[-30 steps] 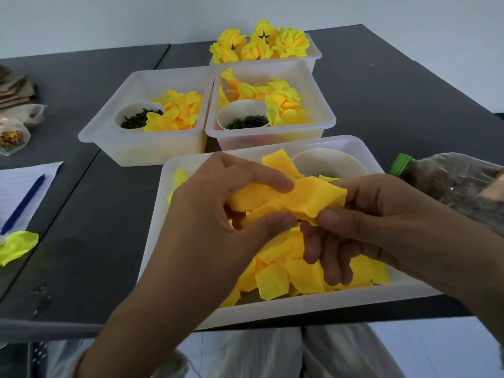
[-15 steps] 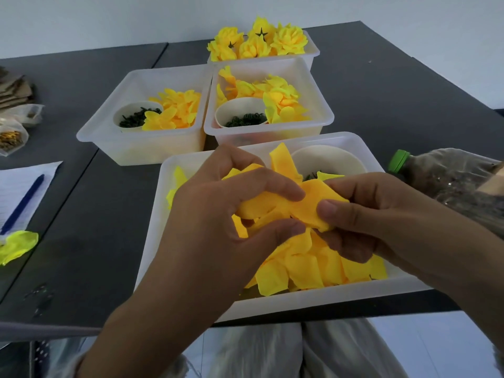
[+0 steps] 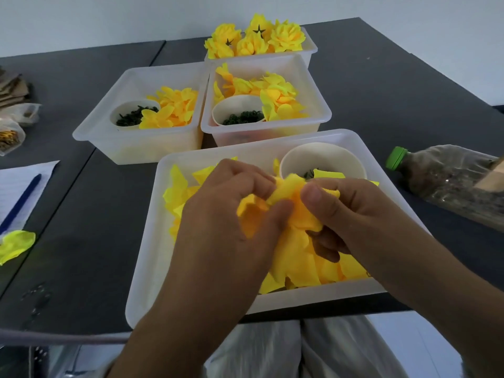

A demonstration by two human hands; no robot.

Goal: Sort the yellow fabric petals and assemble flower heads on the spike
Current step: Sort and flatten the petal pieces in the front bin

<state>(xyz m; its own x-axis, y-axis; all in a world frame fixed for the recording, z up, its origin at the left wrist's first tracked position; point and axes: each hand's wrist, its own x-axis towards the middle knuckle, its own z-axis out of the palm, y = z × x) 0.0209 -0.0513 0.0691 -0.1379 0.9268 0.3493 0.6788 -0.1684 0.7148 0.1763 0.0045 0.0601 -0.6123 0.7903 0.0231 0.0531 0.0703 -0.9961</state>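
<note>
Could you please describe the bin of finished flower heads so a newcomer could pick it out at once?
On the dark table stand four white plastic bins. Past the near bin under the hands come two side by side, and the bin of finished flower heads stands farthest back. Only it holds full round yellow blooms, some with dark star-shaped centres, not loose petals.

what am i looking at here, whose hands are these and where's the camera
No machine here: a person works with bare hands, filmed by a camera worn on their head, looking down. The left hand and right hand both pinch a bunch of yellow fabric petals over the nearest white tray, which holds more loose petals and a paper cup. Behind it on the dark table stand two more trays with petals, and a farthest one with finished flower heads. A bottle lies to the right, a pen on paper to the left.
</note>
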